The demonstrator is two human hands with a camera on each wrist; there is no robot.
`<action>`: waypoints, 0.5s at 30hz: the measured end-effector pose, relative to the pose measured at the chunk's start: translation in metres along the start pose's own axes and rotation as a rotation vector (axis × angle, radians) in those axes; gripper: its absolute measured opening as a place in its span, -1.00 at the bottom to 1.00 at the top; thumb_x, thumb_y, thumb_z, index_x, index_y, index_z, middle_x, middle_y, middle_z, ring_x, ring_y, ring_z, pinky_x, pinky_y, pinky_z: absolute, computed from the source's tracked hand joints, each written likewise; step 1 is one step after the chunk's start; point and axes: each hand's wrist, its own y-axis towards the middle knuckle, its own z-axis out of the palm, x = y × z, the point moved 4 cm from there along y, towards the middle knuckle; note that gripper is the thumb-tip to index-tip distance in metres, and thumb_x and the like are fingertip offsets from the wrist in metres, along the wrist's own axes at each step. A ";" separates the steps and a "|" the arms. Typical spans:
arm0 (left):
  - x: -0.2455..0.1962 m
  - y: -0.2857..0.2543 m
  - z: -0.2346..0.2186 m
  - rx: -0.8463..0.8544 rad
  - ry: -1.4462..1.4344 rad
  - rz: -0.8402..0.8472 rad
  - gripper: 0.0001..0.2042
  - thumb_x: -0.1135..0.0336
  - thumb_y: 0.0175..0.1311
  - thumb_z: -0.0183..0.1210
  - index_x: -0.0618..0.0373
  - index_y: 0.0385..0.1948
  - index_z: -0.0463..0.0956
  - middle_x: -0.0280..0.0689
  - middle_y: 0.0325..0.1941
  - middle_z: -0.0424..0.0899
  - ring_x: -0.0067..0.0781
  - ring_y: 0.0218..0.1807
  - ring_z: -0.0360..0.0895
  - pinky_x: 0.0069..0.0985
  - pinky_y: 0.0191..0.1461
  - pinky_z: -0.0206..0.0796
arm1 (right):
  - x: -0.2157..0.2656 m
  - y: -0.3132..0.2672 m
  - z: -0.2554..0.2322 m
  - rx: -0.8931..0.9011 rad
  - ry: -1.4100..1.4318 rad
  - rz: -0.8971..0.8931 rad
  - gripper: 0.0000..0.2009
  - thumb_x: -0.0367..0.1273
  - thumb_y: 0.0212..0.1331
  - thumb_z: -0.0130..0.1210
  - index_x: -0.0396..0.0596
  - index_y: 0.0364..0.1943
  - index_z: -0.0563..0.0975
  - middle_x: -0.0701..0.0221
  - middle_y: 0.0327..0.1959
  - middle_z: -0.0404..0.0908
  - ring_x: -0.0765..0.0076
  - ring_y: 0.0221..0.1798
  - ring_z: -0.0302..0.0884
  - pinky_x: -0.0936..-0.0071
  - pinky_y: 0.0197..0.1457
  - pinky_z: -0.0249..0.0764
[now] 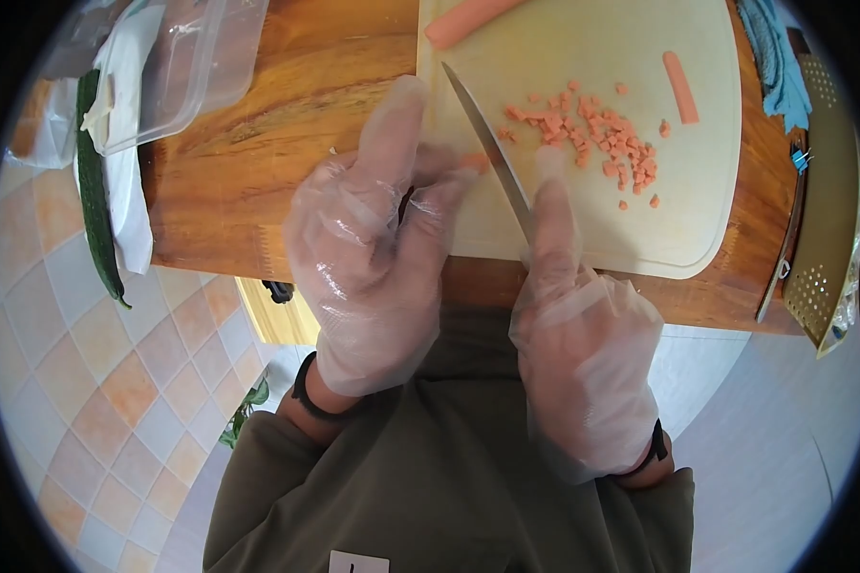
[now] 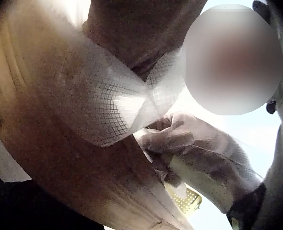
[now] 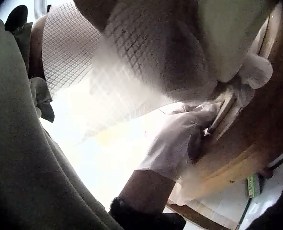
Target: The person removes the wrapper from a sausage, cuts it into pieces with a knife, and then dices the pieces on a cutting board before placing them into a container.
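Observation:
My right hand point(image 1: 588, 363), in a clear plastic glove, grips a knife point(image 1: 492, 148), index finger stretched along the blade. The blade slants over the pale cutting board point(image 1: 678, 220), its tip up and to the left. At the board's left side my gloved left hand point(image 1: 368, 239) pinches a small salmon-pink sausage piece point(image 1: 475, 162) between thumb and fingers, one finger pointing up. Diced sausage point(image 1: 602, 134) lies scattered right of the blade. A cut sausage stick point(image 1: 680, 88) rests farther right, and a thick sausage length point(image 1: 468, 19) at the top. Gloves hide the knife's handle.
On the wooden table's point(image 1: 210, 220) left are a cucumber point(image 1: 96, 191), white paper point(image 1: 129, 162) and a clear plastic container point(image 1: 177, 86). To the right lie a blue cloth point(image 1: 774, 62) and a perforated metal tray point(image 1: 817, 210). The table's front edge is close to my body.

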 end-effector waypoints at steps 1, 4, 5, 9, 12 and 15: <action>0.000 -0.001 -0.001 0.007 0.000 -0.020 -0.44 0.73 0.33 0.24 0.39 0.41 0.42 -0.15 -0.11 0.78 -0.38 0.02 0.74 -0.51 0.15 0.53 | 0.001 0.000 -0.001 0.002 0.000 0.002 -0.22 -0.61 0.09 0.23 -0.20 0.52 0.30 0.37 -0.62 0.50 0.15 -0.62 0.51 0.20 -0.52 0.44; 0.000 -0.001 -0.002 0.026 0.010 -0.023 -0.45 0.70 0.37 0.25 0.39 0.42 0.40 -0.14 -0.08 0.79 -0.41 -0.01 0.73 -0.51 0.15 0.53 | -0.001 -0.001 0.001 -0.011 0.009 0.002 -0.23 -0.61 0.13 0.23 -0.18 0.53 0.30 0.36 -0.62 0.51 0.13 -0.63 0.50 0.19 -0.52 0.43; 0.000 -0.001 -0.003 0.026 0.011 -0.022 -0.45 0.70 0.37 0.25 0.39 0.42 0.40 -0.14 -0.08 0.79 -0.41 -0.01 0.73 -0.51 0.15 0.53 | -0.001 -0.001 0.002 -0.026 0.019 -0.001 -0.24 -0.61 0.15 0.23 -0.17 0.53 0.30 0.36 -0.62 0.51 0.12 -0.64 0.49 0.19 -0.52 0.42; -0.005 -0.002 -0.007 -0.033 -0.025 -0.042 -0.44 0.66 0.39 0.25 0.40 0.44 0.37 -0.13 -0.04 0.80 -0.44 0.00 0.71 -0.52 0.17 0.51 | -0.001 -0.002 0.000 0.018 0.051 0.039 -0.25 -0.61 0.18 0.23 -0.15 0.54 0.30 0.34 -0.60 0.54 0.13 -0.64 0.48 0.19 -0.52 0.42; -0.001 -0.001 -0.004 -0.146 -0.102 -0.025 -0.45 0.68 0.33 0.25 0.39 0.40 0.42 -0.19 -0.13 0.80 -0.51 -0.16 0.63 -0.58 -0.01 0.44 | -0.002 -0.004 0.001 -0.007 0.085 0.026 -0.25 -0.60 0.19 0.24 -0.14 0.54 0.30 0.33 -0.61 0.56 0.13 -0.65 0.47 0.20 -0.53 0.41; -0.004 -0.002 -0.010 -0.096 -0.036 -0.053 -0.44 0.68 0.32 0.27 0.38 0.40 0.42 -0.21 -0.14 0.80 -0.53 -0.17 0.62 -0.61 -0.05 0.43 | 0.000 -0.005 0.000 0.027 0.056 0.031 -0.25 -0.59 0.19 0.25 -0.14 0.54 0.30 0.34 -0.62 0.56 0.13 -0.66 0.47 0.20 -0.54 0.40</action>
